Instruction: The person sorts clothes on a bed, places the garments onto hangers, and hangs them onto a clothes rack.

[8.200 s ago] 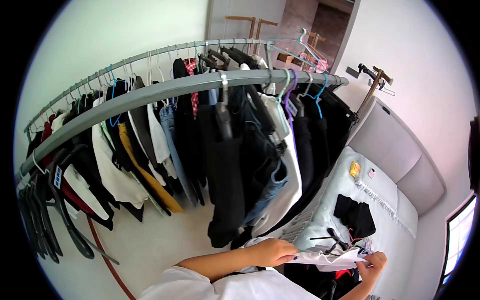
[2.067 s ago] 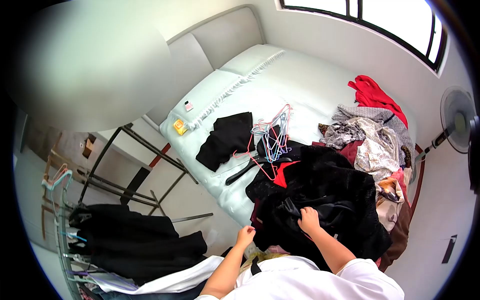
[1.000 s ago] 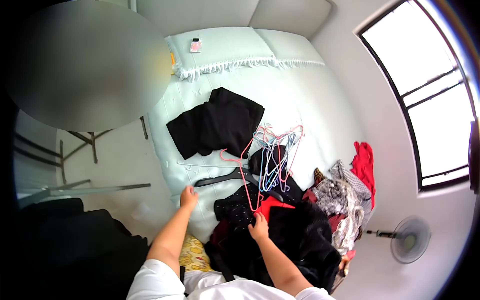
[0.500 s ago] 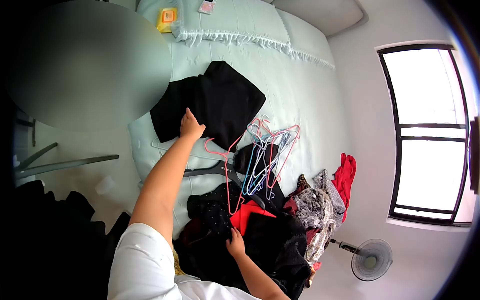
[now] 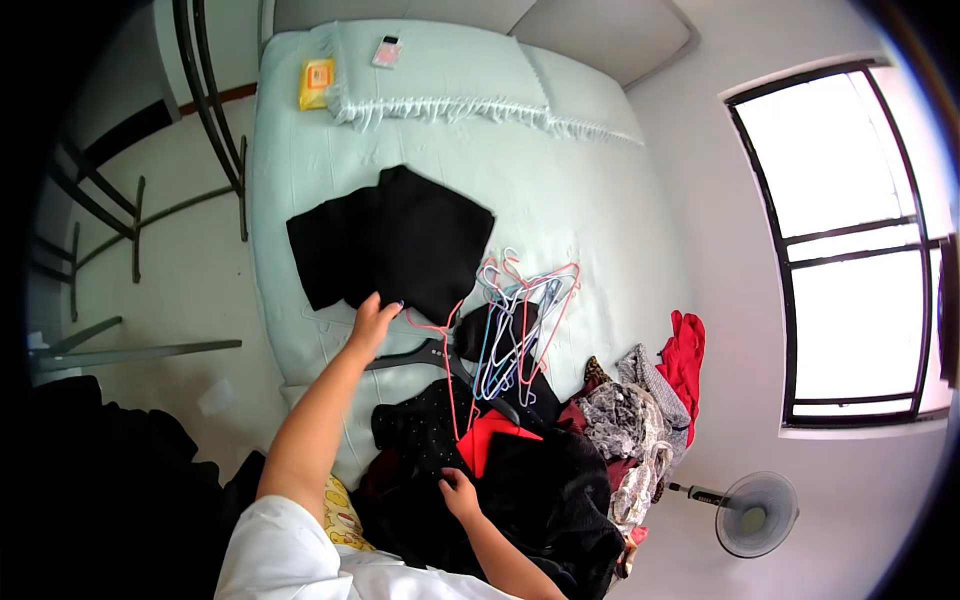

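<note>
Nearest me, past my white sleeve (image 5: 285, 550), my right hand (image 5: 460, 495) was over the dark pile (image 5: 545, 500), fingers slightly bent; I could not tell whether they held any of it. A red cloth (image 5: 490, 437) lay just beyond that hand. Farther up the bed (image 5: 580, 190), my left hand (image 5: 372, 328) was at the near edge of the black cloth (image 5: 420, 235), its thumb out from the fingers; whether they were clamped on the edge, I could not tell. The black cloth spread out flat beyond that hand, toward the pillows (image 5: 440, 80) and to both sides. To the right of my left hand lay a red hanger (image 5: 449, 380), a black hanger (image 5: 408, 355) and a jumble of pale hangers. Well beyond the cloth, a yellow packet (image 5: 316, 84) lay beside a pillow.
</note>
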{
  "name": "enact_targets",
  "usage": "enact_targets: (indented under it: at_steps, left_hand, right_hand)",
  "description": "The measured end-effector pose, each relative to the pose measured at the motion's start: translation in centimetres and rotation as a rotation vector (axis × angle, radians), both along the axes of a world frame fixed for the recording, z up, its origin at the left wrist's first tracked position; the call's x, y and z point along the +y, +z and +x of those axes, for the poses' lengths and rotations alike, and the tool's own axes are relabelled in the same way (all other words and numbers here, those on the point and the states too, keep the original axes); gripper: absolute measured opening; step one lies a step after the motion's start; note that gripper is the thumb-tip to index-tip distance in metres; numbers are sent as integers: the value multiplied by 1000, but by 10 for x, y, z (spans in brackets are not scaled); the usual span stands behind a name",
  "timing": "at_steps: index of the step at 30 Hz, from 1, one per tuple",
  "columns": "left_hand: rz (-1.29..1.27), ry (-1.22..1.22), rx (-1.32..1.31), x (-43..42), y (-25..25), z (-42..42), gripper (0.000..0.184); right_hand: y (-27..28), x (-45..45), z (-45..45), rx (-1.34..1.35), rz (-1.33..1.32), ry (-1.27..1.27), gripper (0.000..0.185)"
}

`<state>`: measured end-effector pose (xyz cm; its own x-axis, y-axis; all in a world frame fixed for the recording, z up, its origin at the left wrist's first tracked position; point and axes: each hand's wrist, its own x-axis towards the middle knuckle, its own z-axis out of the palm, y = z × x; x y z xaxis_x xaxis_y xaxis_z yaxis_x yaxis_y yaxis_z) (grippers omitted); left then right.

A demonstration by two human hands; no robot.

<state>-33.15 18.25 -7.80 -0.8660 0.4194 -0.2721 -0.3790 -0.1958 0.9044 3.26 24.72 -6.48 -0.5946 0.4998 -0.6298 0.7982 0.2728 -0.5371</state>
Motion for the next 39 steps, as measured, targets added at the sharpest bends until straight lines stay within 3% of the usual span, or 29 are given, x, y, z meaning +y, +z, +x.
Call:
enact_targets:
  at_steps: [1, 3, 5, 7, 8, 10, 11, 12, 13, 15, 17, 20, 22, 23, 25, 26, 27, 29, 31, 32, 33, 35, 36, 37, 39]
  left_hand:
    - [115, 26, -33, 1, 23, 6, 19]
    - [284, 74, 38, 9, 94, 15, 20]
    - [451, -3, 89, 18, 153, 19, 19]
    - [528, -77, 169, 30, 210, 38, 14]
    - [540, -131, 220, 32, 243, 51, 15]
    - [545, -316, 267, 27, 311, 90, 17]
    - [538, -448, 261, 24, 340, 114, 19]
    - [644, -572, 252, 24, 365, 144, 21]
    - [659, -664, 514, 23, 389, 174, 22]
    - [804, -1047, 465, 19, 418, 237, 21]
    - [1049, -1248, 296, 3, 450, 297, 25]
    - [1086, -1313, 359, -6, 454, 361, 27]
    - [1036, -1376, -114, -10, 453, 384, 24]
    - [1095, -1453, -155, -8, 443, 400, 29]
    - [1033, -1513, 65, -14, 445, 414, 29]
    - [1037, -1562, -5, -17, 448, 416, 28]
    - [879, -1587, 142, -18, 450, 407, 28]
    - [775, -1482, 278, -10, 417, 404, 26]
    - [431, -1321, 796, -17, 387, 370, 24]
    - [368, -1232, 668, -21, 350, 361, 23]
    - [288, -984, 748, -26, 314, 346, 22]
    - [-136, -519, 629, -49, 225, 312, 20]
    - [-257, -332, 653, -66, 160, 292, 22]
    - [-500, -219, 677, -91, 102, 276, 36]
    - [-829, -195, 356, -141, 30, 262, 60]
  right_hand:
    - [3, -4, 3, 21, 7, -4, 34]
    - [11, -12, 6, 216, -418, -219, 31]
    - [70, -18, -15, 158, -546, -327, 32]
    - [96, -18, -16, 263, -845, -561, 46]
    - [107, -19, -17, 295, -846, -550, 46]
    - [128, -24, -15, 600, -535, -430, 68]
    - [141, -20, -17, 630, -423, -400, 87]
    - [159, -20, -25, 840, -246, -403, 68]
    - [176, -21, -32, 1027, -41, -394, 50]
    - [212, -13, -33, 1195, 132, -420, 46]
    - [237, -7, -18, 1243, 29, -411, 43]
    - [253, -2, 10, 1290, -221, -403, 38]
    - [255, 0, 32, 1328, -352, -403, 35]
    - [257, 1, 45, 1356, -412, -412, 33]
    - [254, 8, 73, 1393, -549, -428, 30]
    - [253, 10, 89, 1416, -609, -437, 29]
    - [251, 14, 105, 1440, -668, -448, 27]
    - [245, 21, 138, 1490, -761, -464, 25]
    - [236, 26, 165, 1530, -839, -457, 23]
    - [231, 27, 175, 1542, -879, -436, 22]
    - [225, 29, 184, 1560, -917, -402, 21]
    - [214, 29, 190, 1555, -974, -349, 20]
    - [243, 5, 177, 1438, -764, -622, 28]
    - [247, 2, 171, 1434, -767, -635, 28]
    - [247, -5, 163, 1425, -907, -446, 25]
